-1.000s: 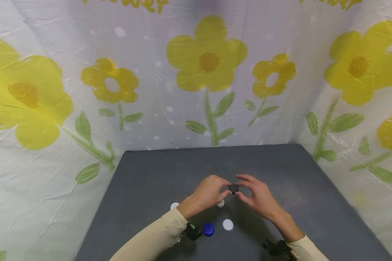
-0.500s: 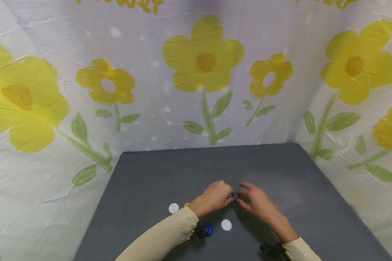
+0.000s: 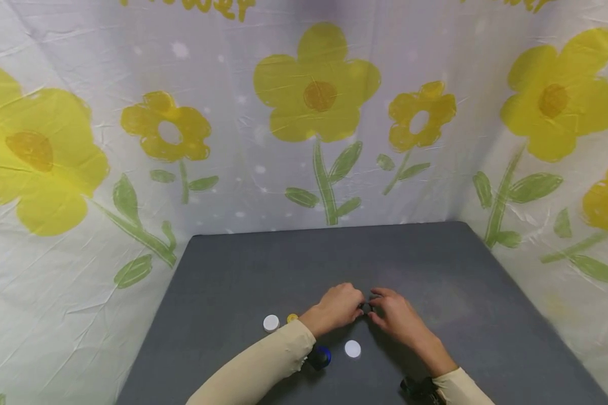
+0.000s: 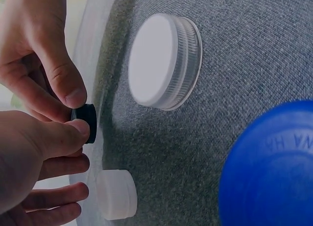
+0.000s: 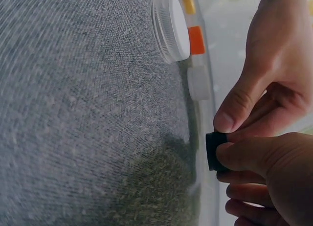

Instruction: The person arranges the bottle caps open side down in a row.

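Note:
Between my two hands is a small black cap (image 3: 367, 308), held close above the table. My left hand (image 3: 337, 306) pinches it from the left, as the thumb on the black cap (image 4: 90, 123) shows in the left wrist view. From the right, my right hand (image 3: 399, 318) pinches it with thumb and fingers. In the right wrist view both thumbs meet the black cap (image 5: 213, 151). A flat white cap (image 3: 352, 349) lies nearer me. The blue cap (image 3: 325, 354) is partly hidden by the left wrist's camera.
A white cap (image 3: 271, 323) and a yellow cap (image 3: 292, 318) lie left of my left forearm. The right wrist view also shows an orange cap (image 5: 196, 40) and a small whitish cap (image 5: 198, 83). Flower-printed cloth (image 3: 243, 140) walls the grey table (image 3: 263, 259).
Both hands have come down and slightly toward me with the black cap. My left forearm has shifted right, uncovering the yellow cap and covering the small white one and part of the blue cap.

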`<action>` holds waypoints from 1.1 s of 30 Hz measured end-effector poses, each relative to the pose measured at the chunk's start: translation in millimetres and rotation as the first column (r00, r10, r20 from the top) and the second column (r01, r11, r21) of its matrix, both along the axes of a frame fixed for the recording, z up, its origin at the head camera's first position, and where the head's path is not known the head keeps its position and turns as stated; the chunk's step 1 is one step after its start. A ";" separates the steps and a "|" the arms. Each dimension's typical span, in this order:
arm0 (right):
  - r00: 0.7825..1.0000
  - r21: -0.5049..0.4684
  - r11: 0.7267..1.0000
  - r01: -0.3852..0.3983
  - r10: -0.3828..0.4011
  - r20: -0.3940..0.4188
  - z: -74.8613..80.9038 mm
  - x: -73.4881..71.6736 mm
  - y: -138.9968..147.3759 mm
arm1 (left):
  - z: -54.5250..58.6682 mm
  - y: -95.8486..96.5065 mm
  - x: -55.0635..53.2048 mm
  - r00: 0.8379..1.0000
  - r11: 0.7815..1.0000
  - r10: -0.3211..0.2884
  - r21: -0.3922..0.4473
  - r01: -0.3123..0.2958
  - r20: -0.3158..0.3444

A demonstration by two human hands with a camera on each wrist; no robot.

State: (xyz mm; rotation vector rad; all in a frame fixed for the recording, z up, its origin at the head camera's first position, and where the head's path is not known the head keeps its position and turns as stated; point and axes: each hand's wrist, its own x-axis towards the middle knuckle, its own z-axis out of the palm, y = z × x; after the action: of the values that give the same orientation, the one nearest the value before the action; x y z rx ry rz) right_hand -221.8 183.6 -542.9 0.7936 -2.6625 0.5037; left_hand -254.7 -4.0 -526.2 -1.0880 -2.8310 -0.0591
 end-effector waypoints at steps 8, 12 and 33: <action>0.999 0.021 1.000 0.009 -0.010 0.032 -2.6 -0.5 -3.8 | -3.7 2.6 1.4 1.000 0.999 0.022 -0.043 -0.022 0.008; 0.999 0.014 1.000 0.011 -0.012 0.030 -6.0 -1.1 -4.8 | -6.6 2.2 2.2 1.000 0.998 0.024 -0.049 -0.025 -0.013; 0.996 -0.076 0.996 0.038 -0.045 -0.082 24.4 -5.8 9.1 | 58.2 -67.5 21.9 0.975 0.978 0.153 0.164 -0.127 -0.161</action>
State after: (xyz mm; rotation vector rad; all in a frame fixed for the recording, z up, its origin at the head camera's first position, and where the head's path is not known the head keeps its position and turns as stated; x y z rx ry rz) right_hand -227.7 192.7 -518.4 0.7202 -2.5621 0.5440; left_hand -232.8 -71.5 -468.0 -0.8172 -2.6877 -0.1594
